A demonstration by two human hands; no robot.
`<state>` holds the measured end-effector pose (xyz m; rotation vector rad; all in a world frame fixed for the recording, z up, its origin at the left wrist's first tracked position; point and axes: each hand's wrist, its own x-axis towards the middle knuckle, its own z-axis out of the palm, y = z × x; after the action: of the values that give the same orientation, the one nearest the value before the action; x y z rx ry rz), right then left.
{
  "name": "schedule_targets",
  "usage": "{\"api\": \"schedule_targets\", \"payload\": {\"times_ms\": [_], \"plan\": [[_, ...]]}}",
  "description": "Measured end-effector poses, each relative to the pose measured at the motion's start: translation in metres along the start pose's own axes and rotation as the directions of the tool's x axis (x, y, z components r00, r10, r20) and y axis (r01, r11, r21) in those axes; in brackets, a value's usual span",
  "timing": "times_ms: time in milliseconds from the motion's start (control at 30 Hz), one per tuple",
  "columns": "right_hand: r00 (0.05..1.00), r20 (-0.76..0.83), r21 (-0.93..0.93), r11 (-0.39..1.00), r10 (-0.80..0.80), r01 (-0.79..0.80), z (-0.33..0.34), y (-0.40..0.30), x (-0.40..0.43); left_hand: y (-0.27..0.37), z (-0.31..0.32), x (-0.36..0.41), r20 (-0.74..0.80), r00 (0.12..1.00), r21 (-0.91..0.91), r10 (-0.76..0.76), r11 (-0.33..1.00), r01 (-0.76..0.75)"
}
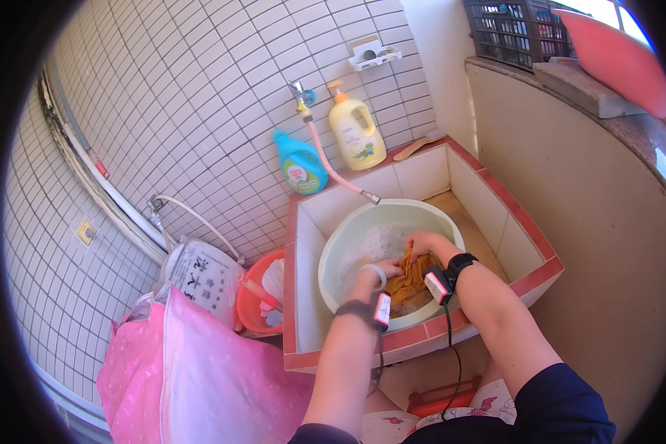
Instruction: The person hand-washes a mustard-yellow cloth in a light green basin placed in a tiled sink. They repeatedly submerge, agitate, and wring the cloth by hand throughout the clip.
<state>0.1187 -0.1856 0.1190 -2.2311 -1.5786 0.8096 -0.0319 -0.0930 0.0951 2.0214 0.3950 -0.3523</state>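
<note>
A pale green plastic basin (333, 261) stands inside a tiled sink (480, 180) with a red rim. Soapy water (374, 241) with white foam fills its far left part. My right hand (422, 243) grips the upper edge of a wet mustard-brown cloth (410, 280), fingers bent into the fabric. On the cloth's left edge, my left hand (387, 268) has its fingers closed around a fold. The lower part of the cloth lies in the water at the basin's near side. A translucent bangle circles my left wrist, and each forearm wears a strapped device with a cable.
A pink hose (333, 169) hangs from the wall tap (301, 97) over the basin's far rim. Along the ledge stand a blue detergent bottle (301, 166), a yellow pump bottle (358, 133) and a wooden brush (419, 147). Left are an orange bucket (250, 311) and a pink cover (216, 372).
</note>
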Motion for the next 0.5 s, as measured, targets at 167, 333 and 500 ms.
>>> {"api": "schedule_targets", "payload": {"times_ms": [167,333,500], "plan": [[1.000,-0.021,-0.168,0.986,0.012,-0.015,-0.005,-0.011,-0.023,-0.027,-0.005,0.009,-0.084,0.940,0.195,-0.329,0.920,0.340],[0.989,-0.007,-0.286,0.947,0.151,-0.147,-0.011,-0.017,-0.033,-0.064,-0.008,0.032,-0.504,0.826,0.272,-0.254,0.861,0.431],[0.870,-0.439,-0.108,0.948,0.225,-0.300,-0.012,-0.012,-0.027,-0.075,-0.014,0.026,-0.470,0.837,0.350,-0.280,0.811,0.468]]}}
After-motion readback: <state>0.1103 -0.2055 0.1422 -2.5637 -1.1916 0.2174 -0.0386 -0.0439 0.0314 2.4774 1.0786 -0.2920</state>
